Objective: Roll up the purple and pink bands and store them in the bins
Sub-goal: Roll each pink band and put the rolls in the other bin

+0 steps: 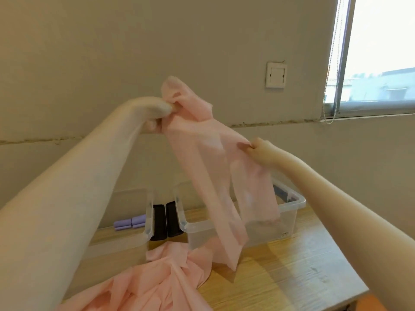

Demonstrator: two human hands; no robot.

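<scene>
I hold a long pink band [202,158] up in the air above the table. My left hand [157,115] pinches its bunched top end, and my right hand [260,151] grips its edge lower and to the right. The band hangs down in front of the right clear bin [292,212], and its loose remainder lies in a heap [157,281] on the wooden table. In the left clear bin [143,232] lie rolled purple bands [130,222].
Two black blocks [166,221] stand between the two bins. The bins sit against a beige wall with a switch plate [275,75]. A window [381,52] is at the upper right. The table's right edge [350,277] runs diagonally.
</scene>
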